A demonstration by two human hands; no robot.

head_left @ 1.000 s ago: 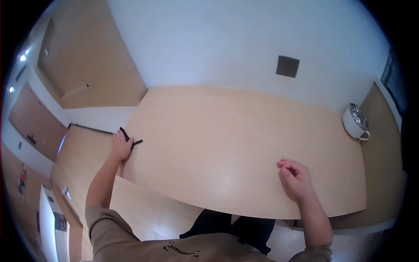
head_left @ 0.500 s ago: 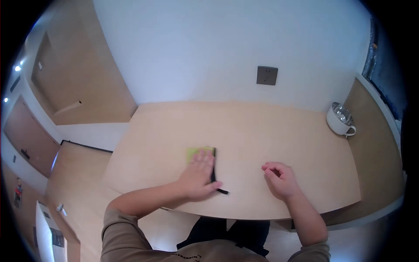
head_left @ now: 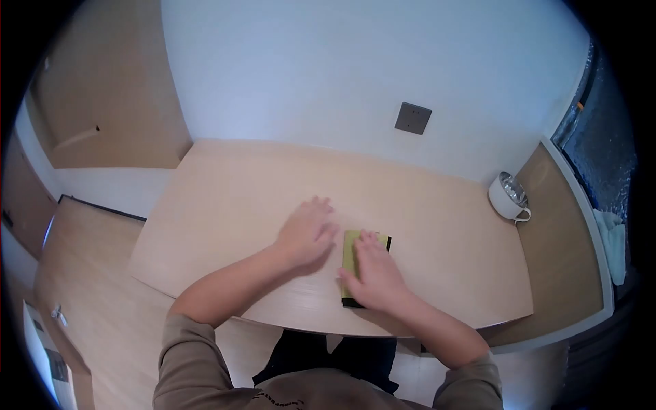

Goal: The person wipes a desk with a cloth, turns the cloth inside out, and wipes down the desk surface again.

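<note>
A flat yellow-green cloth (head_left: 350, 263) with black edging, seemingly folded into a rectangle, lies near the front middle of the wooden table (head_left: 225, 205). My right hand (head_left: 377, 273) rests over it, fingers stretched out and thumb spread across its left part, covering much of its surface. To the left of the cloth, my left hand (head_left: 307, 232) hovers at or just above the tabletop, slightly blurred. Its fingers are apart and hold nothing.
A white cup (head_left: 504, 199) with a metal inside and a handle stands at the table's right back corner, beside the raised side panel (head_left: 557, 239). A dark wall socket (head_left: 413, 118) is set in the wall behind. A light cloth (head_left: 611, 246) hangs at far right.
My left hand has come off the cloth and moved up. My right hand, earlier curled over bare table, now lies spread on the cloth. The cloth's black-edged side looks different, and the view has turned.
</note>
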